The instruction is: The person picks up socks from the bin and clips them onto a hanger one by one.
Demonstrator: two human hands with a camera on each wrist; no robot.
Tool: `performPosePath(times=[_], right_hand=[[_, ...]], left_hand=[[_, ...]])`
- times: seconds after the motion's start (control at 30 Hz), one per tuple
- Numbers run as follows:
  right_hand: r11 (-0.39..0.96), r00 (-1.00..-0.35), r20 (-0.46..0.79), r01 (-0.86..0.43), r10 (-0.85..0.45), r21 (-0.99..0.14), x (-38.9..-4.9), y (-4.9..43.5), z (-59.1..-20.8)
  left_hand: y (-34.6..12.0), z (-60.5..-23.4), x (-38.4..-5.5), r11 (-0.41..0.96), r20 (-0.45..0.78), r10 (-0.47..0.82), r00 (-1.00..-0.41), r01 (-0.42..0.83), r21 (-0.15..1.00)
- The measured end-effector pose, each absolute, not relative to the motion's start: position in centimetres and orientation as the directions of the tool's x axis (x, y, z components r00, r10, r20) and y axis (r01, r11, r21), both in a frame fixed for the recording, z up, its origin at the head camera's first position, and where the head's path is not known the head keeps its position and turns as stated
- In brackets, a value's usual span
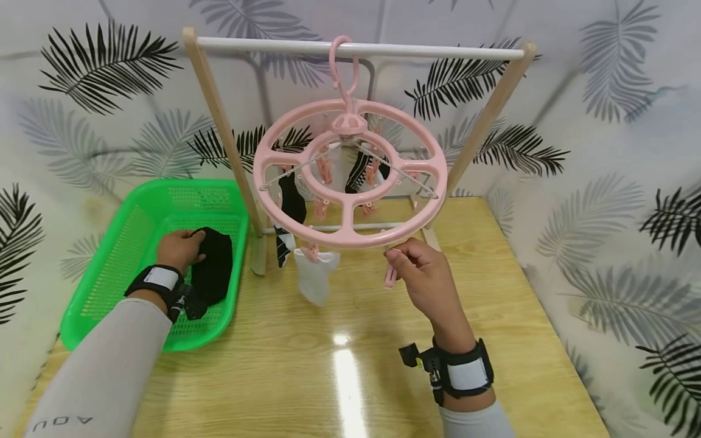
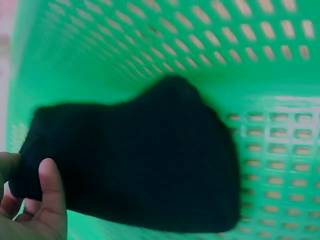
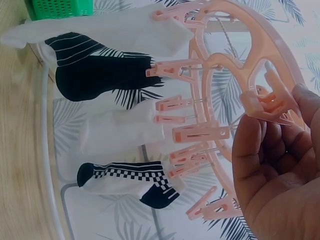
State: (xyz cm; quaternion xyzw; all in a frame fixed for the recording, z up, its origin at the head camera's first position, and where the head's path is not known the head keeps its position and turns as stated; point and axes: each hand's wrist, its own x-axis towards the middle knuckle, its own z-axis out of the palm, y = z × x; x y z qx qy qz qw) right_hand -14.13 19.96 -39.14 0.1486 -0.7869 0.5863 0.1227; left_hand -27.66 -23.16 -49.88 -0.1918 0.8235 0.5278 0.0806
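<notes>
Inside the green basket [image 1: 76, 316], my left hand [image 1: 179, 249] pinches one end of a black sock [image 1: 218, 267] between thumb and fingers. The left wrist view shows the sock [image 2: 140, 160] spread flat against the basket's slotted side. At the front right of a pink round clip hanger [image 1: 347, 236], my right hand [image 1: 429, 277] grips a pink clothespin [image 1: 390, 278]. That clothespin [image 3: 270, 102] carries no sock. A white sock [image 1: 316, 277] hangs from the hanger's front left, and a black sock [image 3: 95, 75] and a checkered sock [image 3: 127, 175] hang from other clips.
The hanger hooks over the white bar [image 1: 416, 51] of a rack with wooden posts [image 1: 493, 115]. Rack and basket stand on a wood-grain table [image 1: 285, 377]. Leaf-patterned cloth [image 1: 613, 213] hangs behind. Several unloaded clips [image 3: 200, 134] dangle from the hanger.
</notes>
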Motion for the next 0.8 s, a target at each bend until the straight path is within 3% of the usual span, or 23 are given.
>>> performPosePath(times=[0.17,0.37,0.53,0.8], right_hand=[[0.274,-0.92,0.381,-0.392,-0.094,-0.878,-14.1,20.1,-39.1],[0.259,-0.916,0.385,-0.4,-0.108,-0.879,-14.1,19.9,-39.2],[0.26,-0.919,0.383,-0.395,-0.098,-0.881,-14.2,19.7,-39.3],[0.23,-0.922,0.376,-0.387,-0.092,-0.893,-14.2,19.2,-39.1]], left_hand=[[-21.2,-47.2,-26.9,0.468,-0.178,-0.113,-0.978,-0.21,0.858],[-20.1,-44.0,-23.9,0.529,-0.01,-0.086,-0.996,-0.055,0.847],[-19.1,-42.3,-20.8,0.615,0.151,-0.088,-0.984,0.066,0.786],[-16.2,-41.1,-16.5,0.606,0.37,-0.01,-0.929,0.289,0.741]])
